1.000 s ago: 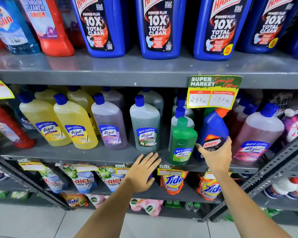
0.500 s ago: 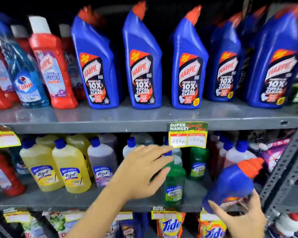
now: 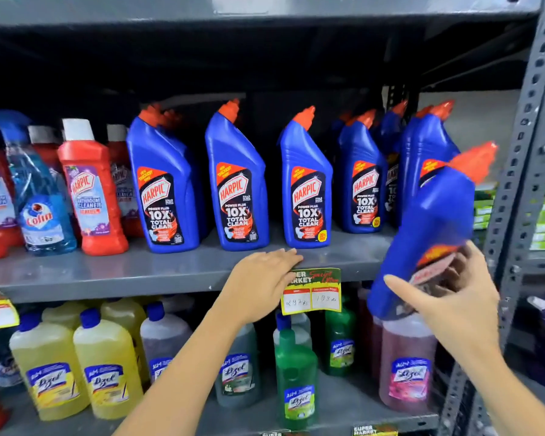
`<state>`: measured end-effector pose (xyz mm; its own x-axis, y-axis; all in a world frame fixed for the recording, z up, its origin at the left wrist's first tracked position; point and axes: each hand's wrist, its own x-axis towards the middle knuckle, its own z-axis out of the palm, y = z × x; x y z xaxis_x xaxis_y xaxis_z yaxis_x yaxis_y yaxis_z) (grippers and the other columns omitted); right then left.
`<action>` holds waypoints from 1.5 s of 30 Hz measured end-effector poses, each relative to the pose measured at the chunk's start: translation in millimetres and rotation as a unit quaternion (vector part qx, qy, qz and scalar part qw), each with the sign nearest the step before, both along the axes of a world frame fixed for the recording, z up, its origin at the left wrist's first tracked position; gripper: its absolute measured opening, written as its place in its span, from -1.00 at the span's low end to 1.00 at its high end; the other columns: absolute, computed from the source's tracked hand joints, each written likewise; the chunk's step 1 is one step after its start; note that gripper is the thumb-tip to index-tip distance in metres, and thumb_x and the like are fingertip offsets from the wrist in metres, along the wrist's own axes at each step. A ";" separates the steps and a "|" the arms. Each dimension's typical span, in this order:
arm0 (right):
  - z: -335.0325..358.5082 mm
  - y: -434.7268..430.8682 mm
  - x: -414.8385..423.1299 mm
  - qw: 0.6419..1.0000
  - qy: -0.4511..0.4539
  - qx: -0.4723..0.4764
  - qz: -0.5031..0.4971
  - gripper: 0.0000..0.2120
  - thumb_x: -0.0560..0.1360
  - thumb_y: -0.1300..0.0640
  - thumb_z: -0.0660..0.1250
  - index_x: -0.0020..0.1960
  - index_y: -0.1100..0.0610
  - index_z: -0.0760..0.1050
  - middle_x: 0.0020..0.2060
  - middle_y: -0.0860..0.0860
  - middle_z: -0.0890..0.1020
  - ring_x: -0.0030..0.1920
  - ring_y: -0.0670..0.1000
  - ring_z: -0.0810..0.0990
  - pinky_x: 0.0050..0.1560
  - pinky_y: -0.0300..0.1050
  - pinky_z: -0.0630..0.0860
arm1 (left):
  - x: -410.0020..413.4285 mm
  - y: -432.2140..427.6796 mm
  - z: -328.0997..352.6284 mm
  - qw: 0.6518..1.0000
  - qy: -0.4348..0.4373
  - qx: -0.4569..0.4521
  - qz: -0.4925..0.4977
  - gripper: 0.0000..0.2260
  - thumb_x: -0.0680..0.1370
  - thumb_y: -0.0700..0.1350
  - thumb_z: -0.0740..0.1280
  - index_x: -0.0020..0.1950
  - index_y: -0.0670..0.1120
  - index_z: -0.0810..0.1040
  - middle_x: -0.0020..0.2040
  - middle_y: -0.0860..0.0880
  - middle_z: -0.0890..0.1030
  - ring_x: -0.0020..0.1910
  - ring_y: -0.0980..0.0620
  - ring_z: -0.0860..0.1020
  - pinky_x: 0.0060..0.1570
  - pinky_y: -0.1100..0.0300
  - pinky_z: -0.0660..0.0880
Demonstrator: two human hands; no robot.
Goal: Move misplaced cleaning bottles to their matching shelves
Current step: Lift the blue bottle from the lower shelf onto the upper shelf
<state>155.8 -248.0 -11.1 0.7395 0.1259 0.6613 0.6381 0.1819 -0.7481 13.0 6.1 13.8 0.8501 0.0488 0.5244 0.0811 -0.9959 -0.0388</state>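
My right hand (image 3: 450,306) grips the base of a blue Harpic bottle (image 3: 428,228) with an orange cap, tilted to the right and raised level with the upper shelf's right end. A row of matching blue Harpic bottles (image 3: 236,184) stands upright on that upper shelf (image 3: 107,272). My left hand (image 3: 258,284) is flat and empty, fingers resting on the front edge of the upper shelf beside the price tag (image 3: 312,291). Below, Lizol bottles stand in yellow (image 3: 104,363), green (image 3: 296,379) and pink (image 3: 406,366).
Red Harpic bathroom cleaner bottles (image 3: 90,190) and a blue Colin bottle (image 3: 41,202) fill the upper shelf's left end. A perforated grey upright (image 3: 526,158) borders the bay on the right, close to the held bottle. There is a gap on the shelf between the third and fourth Harpic bottles.
The blue Harpic bottle has gone from the lower shelf up to the upper shelf's height in my right hand. My left hand has risen from the lower shelf edge to the upper one.
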 end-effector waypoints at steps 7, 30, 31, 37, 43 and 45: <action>56.2 32.2 9.9 0.996 -0.012 -0.004 -0.087 -0.01 -0.01 -0.34 0.61 0.34 -0.10 0.39 0.08 -0.19 0.65 0.06 -0.19 0.65 0.14 -0.02 0.60 | 1.7 2.4 -5.2 1.000 -0.014 0.005 0.006 -0.64 0.67 -0.02 0.15 0.47 0.00 0.35 0.48 0.03 0.39 0.46 0.04 0.33 0.41 0.03 0.28; 53.3 71.4 20.9 0.959 0.000 -0.251 -0.131 0.34 0.15 -0.21 0.65 0.62 0.09 -0.14 0.49 0.16 0.31 0.41 0.23 0.40 0.28 0.17 0.41 | 2.8 1.3 -9.9 1.000 -0.024 -0.001 0.020 -0.63 0.68 -0.01 0.10 0.49 0.02 0.32 0.49 0.03 0.36 0.47 0.05 0.29 0.44 0.05 0.23; 51.5 74.0 22.7 0.960 0.000 -0.244 -0.140 0.30 0.17 -0.19 0.65 0.61 0.10 -0.10 0.47 0.16 0.33 0.39 0.24 0.42 0.27 0.18 0.42 | 2.8 1.0 -9.6 0.999 -0.025 -0.001 0.020 -0.63 0.68 -0.01 0.10 0.49 0.02 0.32 0.49 0.03 0.36 0.47 0.04 0.29 0.44 0.06 0.22; 55.5 88.1 44.0 0.960 0.018 -0.243 -0.138 0.22 0.21 -0.13 0.65 0.59 0.12 -0.04 0.46 0.18 0.34 0.34 0.27 0.48 0.24 0.19 0.45 | 3.1 0.7 -10.0 0.999 -0.026 -0.001 0.023 -0.63 0.68 -0.01 0.10 0.50 0.03 0.30 0.49 0.03 0.36 0.47 0.05 0.29 0.44 0.08 0.20; 60.7 97.9 65.5 0.960 0.020 -0.254 -0.117 0.25 0.19 -0.12 0.67 0.59 0.13 -0.06 0.45 0.20 0.33 0.35 0.27 0.46 0.25 0.20 0.44 | 2.6 0.2 -9.9 0.999 -0.026 -0.002 0.026 -0.62 0.68 -0.01 0.10 0.50 0.03 0.30 0.49 0.03 0.36 0.47 0.04 0.30 0.44 0.06 0.21; 61.0 98.6 71.4 0.960 0.017 -0.258 -0.107 0.26 0.18 -0.12 0.67 0.58 0.14 -0.06 0.45 0.20 0.34 0.36 0.25 0.45 0.26 0.19 0.44 | 2.4 -0.4 -9.8 0.999 -0.027 -0.003 0.027 -0.62 0.68 -0.01 0.10 0.50 0.03 0.30 0.50 0.04 0.36 0.47 0.05 0.29 0.45 0.07 0.20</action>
